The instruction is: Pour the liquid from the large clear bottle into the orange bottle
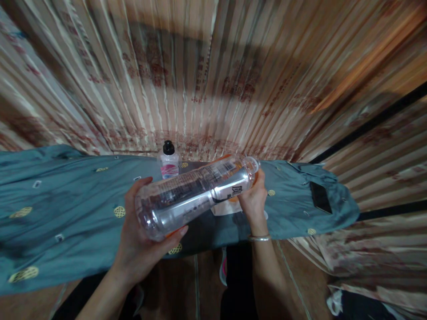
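A large clear plastic bottle (196, 195) with a printed label is held tilted above the cloth, its neck up at the right and no cap on the mouth. Around its base, fingers and thumb on either side, is my left hand (138, 240). My right hand (255, 198), with a bangle at the wrist, grips near the bottle's neck; most of its fingers are hidden behind it. A small clear bottle (169, 164) with a black cap and pink label stands just behind the large one. Beneath the right hand lies something white and orange (227, 208), partly covered.
A green-blue cloth (83, 200) with yellow pineapple prints covers the narrow surface. A dark phone (320, 197) lies near its right end. Pleated printed curtains (207, 89) hang behind, and black bars (373, 122) run along the right. My legs are below the front edge.
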Demonstrator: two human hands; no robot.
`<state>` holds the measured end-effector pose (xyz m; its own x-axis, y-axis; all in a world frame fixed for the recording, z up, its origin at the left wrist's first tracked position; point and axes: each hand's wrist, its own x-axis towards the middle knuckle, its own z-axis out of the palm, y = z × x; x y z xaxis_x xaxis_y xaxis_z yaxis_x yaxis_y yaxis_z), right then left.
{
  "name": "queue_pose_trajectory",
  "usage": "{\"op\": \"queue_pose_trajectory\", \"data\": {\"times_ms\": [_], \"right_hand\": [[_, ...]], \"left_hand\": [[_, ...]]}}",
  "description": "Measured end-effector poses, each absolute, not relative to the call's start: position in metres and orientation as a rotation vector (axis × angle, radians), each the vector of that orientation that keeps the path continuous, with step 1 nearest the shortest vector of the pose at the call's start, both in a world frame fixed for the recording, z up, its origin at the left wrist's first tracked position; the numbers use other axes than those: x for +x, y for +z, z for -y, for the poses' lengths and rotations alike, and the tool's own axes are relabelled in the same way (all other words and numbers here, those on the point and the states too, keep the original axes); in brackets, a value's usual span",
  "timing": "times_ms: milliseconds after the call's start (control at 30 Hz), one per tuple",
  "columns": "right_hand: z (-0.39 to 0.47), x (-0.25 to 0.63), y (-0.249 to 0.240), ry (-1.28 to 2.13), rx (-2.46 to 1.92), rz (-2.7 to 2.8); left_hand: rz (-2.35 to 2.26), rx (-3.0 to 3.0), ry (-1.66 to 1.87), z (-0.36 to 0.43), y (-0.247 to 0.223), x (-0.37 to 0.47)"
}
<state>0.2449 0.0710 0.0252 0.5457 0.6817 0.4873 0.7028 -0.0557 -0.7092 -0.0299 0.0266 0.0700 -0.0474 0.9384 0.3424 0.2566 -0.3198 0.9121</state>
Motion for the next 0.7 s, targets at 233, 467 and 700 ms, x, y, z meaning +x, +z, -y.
{"op": "queue_pose_trajectory", "data": {"times_ms": [233, 467, 700], "right_hand": [[-0.072, 0.244, 0.027, 0.012, -1.781, 1.136], [-0.071, 0.246, 0.025, 0.005, -1.782, 1.15], [-0.071, 0.245, 0.026, 0.028, -1.82, 1.119]], "left_hand": [[-1.239, 1.746, 1.363, -0.033, 0.061, -0.04], [-1.297, 1.563, 1.422, -0.025, 0.071, -0.027], [-1.322, 1.538, 1.432, -0.025, 0.073, -0.025]]}}
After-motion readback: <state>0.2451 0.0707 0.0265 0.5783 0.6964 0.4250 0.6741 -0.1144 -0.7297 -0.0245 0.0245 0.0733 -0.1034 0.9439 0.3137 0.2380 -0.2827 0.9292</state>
